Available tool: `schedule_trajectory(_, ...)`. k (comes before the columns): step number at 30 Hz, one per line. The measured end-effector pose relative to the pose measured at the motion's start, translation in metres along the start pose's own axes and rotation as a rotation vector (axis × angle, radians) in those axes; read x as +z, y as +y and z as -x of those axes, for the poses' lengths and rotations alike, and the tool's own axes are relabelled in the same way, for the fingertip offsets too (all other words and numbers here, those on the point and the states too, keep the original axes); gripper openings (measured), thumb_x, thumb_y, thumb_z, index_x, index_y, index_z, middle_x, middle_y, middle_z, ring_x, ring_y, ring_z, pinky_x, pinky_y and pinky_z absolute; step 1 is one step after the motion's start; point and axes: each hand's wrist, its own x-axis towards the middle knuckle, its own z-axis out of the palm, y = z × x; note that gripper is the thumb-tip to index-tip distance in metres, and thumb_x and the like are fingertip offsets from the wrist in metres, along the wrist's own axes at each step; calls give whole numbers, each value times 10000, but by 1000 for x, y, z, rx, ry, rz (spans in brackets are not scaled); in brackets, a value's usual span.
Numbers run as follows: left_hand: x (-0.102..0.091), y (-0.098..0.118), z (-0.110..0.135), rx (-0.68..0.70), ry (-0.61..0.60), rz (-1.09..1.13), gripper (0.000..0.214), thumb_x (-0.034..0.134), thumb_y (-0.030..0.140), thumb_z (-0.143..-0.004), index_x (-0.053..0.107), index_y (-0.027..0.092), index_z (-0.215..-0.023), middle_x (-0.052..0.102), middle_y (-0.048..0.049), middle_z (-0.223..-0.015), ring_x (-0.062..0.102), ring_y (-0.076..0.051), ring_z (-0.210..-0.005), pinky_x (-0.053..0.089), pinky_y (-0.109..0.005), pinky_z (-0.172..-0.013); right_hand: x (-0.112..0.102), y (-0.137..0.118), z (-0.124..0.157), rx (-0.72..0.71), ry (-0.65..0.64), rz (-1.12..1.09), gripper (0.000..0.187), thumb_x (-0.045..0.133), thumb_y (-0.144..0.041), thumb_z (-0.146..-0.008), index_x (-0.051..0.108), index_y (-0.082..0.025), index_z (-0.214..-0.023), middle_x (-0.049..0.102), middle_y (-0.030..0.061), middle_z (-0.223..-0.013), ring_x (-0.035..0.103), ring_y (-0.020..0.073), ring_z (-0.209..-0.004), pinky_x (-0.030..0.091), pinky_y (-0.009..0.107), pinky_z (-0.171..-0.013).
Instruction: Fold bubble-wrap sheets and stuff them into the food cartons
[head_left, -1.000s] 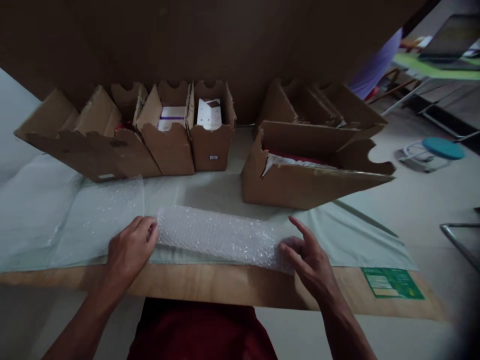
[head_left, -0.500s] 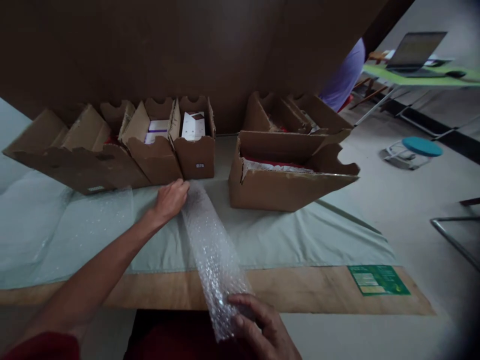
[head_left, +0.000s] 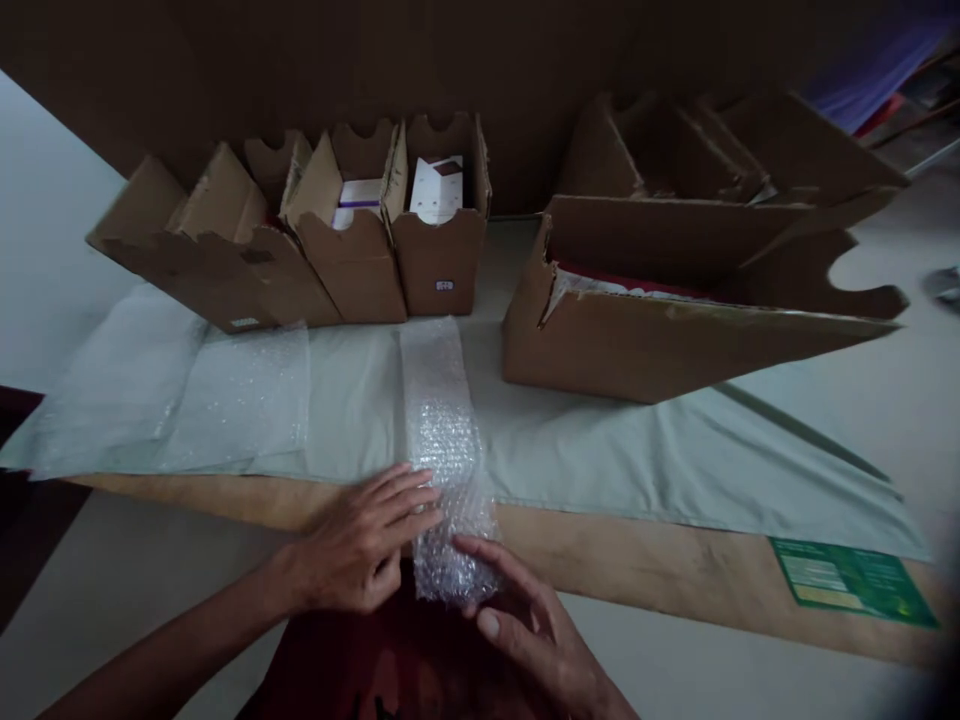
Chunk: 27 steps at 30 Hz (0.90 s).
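Note:
A long folded strip of bubble wrap (head_left: 444, 430) lies across the table, its near end reaching over the front edge. My left hand (head_left: 375, 545) rests with fingers stretched out flat on its left side. At the near right corner, my right hand (head_left: 536, 630) grips the strip, the index finger lying on top and the thumb lower down; its other fingers are partly hidden. More bubble wrap sheets (head_left: 240, 395) lie flat to the left.
Several open cardboard holders (head_left: 442, 260) stand along the back, some with white boxes inside. A larger cardboard holder (head_left: 600, 345) with red and white contents is at right. A green label (head_left: 851, 580) lies on the wooden front edge (head_left: 637, 560), below the pale green cloth (head_left: 585, 450).
My left hand has left the strip's far end and come back to its near part. The strip lies straighter, and the view has turned left.

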Motion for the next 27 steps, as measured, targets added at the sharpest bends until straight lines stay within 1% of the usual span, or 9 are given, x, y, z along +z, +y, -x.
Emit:
schedule_trajectory(4, 23, 0, 4, -4, 89, -7, 547, 603, 202, -885, 517, 142, -1422, 668, -181, -1360, 542, -332, -1387, 417, -619, -1182, 3, -7, -4, 42, -97, -91, 688, 691, -679, -837, 590, -350, -1433, 711, 89, -1093, 691, 283, -972, 564, 506, -903)
schedule_trajectory(7, 26, -6, -3, -79, 207, 72, 345, 522, 175, -957, 627, 182, -1285, 751, -114, -1195, 666, -267, -1220, 490, -523, -1122, 2, -20, -6, -89, -65, -9, 738, 697, -647, -865, 493, -359, -1513, 701, 107, -1170, 695, 267, -970, 585, 470, -876)
schedule_trajectory(9, 23, -9, -10, -236, 256, 167, 279, 492, 159, -962, 689, 190, -1157, 774, -88, -1070, 713, -231, -1058, 551, -425, -1001, -2, -30, -7, -252, 63, 105, 660, 674, -507, -944, 430, -377, -1544, 708, 92, -1162, 706, 227, -919, 599, 418, -837)
schedule_trajectory(12, 15, -13, -24, -555, 253, 289, 208, 516, 253, -954, 711, 184, -941, 737, -44, -837, 671, -183, -766, 528, -296, -718, -11, -45, -11, -426, 268, 388, 435, 605, -290, -1004, 551, -357, -1431, 735, 50, -1038, 713, 202, -877, 602, 369, -794)
schedule_trajectory(15, 11, -19, -39, -743, 224, 341, 199, 554, 323, -906, 656, 187, -801, 619, 19, -664, 552, -140, -614, 419, -252, -598, -15, -55, -25, -553, 227, 667, 317, 572, -195, -994, 652, -310, -1278, 744, 59, -1069, 709, 229, -960, 605, 386, -808)
schedule_trajectory(17, 12, -24, -47, -793, 232, 333, 156, 579, 320, -873, 662, 190, -857, 591, 36, -656, 530, -134, -614, 400, -245, -600, -15, -57, -41, -633, 134, 826, 340, 551, -152, -983, 649, -288, -1279, 728, 80, -1182, 680, 250, -1077, 598, 427, -882)
schedule_trajectory(19, 14, -30, -52, -813, 239, 326, 214, 602, 313, -857, 681, 188, -1012, 624, 30, -712, 555, -141, -644, 423, -245, -619, -15, -54, -60, -660, 48, 995, 367, 571, -150, -960, 637, -243, -1308, 690, 119, -1296, 635, 292, -1179, 570, 497, -953)
schedule_trajectory(23, 20, -33, -50, -784, 287, 209, 487, 650, 244, -846, 593, 169, -1324, 711, -38, -937, 666, -183, -783, 538, -282, -713, -19, -42, -89, -594, -84, 1270, 440, 669, -214, -911, 614, -152, -1344, 632, 186, -1396, 580, 378, -1236, 532, 573, -935)
schedule_trajectory(27, 13, -17, -38, -471, 463, -147, 456, 606, 159, -923, 557, 192, -1376, 662, -138, -1268, 666, -247, -1142, 565, -384, -965, -26, -38, -96, -599, -125, 1333, 421, 671, -244, -938, 603, -127, -1337, 630, 177, -1390, 563, 337, -1229, 497, 504, -945)
